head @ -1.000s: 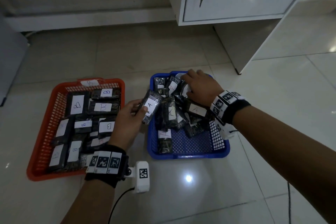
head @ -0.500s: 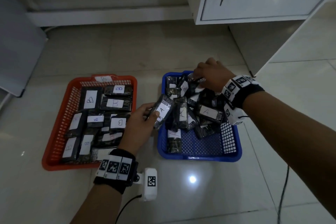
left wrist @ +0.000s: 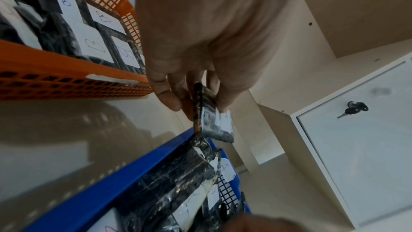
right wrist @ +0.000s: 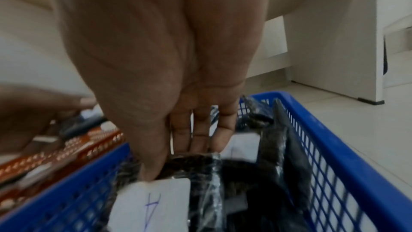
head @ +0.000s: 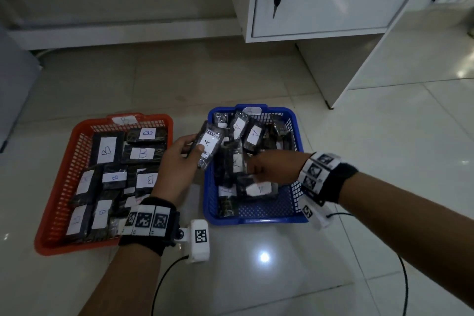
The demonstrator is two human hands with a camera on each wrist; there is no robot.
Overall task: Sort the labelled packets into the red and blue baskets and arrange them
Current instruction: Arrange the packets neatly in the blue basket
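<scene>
Meanwhile keeps an A packet pinched in left hand at the blue basket rim, right hand gripping a packet inside, probably clearing room.

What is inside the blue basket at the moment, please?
The blue basket holds a jumbled heap of dark packets; every label that can be read says A. The right hand reaches in and covers some. Packets lower in the heap are hidden.
</scene>
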